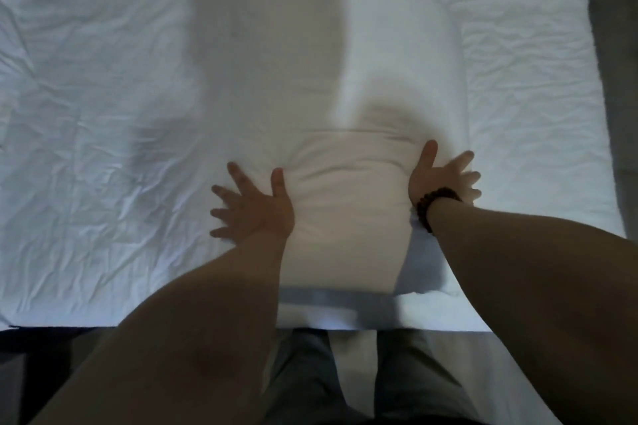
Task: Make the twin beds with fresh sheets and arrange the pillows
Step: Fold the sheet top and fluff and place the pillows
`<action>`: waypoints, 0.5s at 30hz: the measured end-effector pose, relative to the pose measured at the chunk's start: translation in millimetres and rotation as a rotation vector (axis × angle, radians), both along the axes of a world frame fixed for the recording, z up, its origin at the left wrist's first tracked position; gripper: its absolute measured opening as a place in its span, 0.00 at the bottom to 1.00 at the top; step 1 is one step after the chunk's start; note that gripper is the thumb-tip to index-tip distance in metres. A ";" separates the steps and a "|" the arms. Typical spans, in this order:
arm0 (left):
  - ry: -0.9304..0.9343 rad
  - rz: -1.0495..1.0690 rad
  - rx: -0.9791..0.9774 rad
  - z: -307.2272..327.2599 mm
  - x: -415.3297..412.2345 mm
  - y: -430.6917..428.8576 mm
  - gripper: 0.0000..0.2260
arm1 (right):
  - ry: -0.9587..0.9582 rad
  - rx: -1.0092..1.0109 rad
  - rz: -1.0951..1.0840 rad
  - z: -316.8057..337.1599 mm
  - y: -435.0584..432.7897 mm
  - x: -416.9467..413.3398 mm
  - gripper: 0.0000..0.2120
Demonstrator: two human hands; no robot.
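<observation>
White sheet [103,79] is spread, creased, over the bed [535,114], and a pillow [348,200] is laid lengthwise on it, its near end at the bed's edge in front of the person. The pillow is flanked by both hands. The left hand [252,203] is set flat against its left side with fingers splayed, and the right hand [445,176] likewise against its right side; nothing is gripped by either. A beaded bracelet [436,203] is worn on the right wrist.

The step in hand is judged to be the shaping or casing of the pillow. Its far half looks brighter, as though a pillowcase [397,45] were drawn over it, but this is left unsettled by the blur. Next, a firm hold on both sides is probably called for, so that the pillow can be placed at the head.
</observation>
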State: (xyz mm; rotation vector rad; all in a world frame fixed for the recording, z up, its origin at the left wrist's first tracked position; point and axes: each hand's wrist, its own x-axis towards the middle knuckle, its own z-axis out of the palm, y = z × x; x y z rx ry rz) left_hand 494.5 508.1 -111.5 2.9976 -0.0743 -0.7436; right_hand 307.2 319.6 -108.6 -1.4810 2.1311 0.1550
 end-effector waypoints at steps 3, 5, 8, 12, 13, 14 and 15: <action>-0.062 0.036 -0.005 -26.6 -2.3 3.2 0.40 | 0.043 -0.031 -0.009 -17.2 2.9 7.1 0.47; -0.104 0.017 -0.012 -46.0 -3.0 -7.9 0.40 | 0.077 -0.062 -0.025 -35.0 2.5 11.1 0.46; -0.141 0.010 -0.010 -78.2 -5.4 -11.5 0.40 | 0.136 -0.084 -0.016 -66.1 2.7 11.4 0.44; -0.133 -0.020 -0.043 -84.8 -7.5 -5.4 0.40 | 0.075 -0.065 -0.020 -73.0 3.7 6.6 0.44; -0.114 -0.025 -0.060 -78.0 -8.0 -1.1 0.40 | 0.043 -0.050 -0.008 -64.1 4.5 2.6 0.44; -0.090 -0.043 -0.081 -69.5 -7.5 6.0 0.40 | 0.004 -0.048 0.017 -55.1 7.0 -3.9 0.44; -0.074 -0.070 -0.103 -60.5 -6.9 15.0 0.40 | -0.030 -0.057 0.051 -45.3 11.7 -11.5 0.45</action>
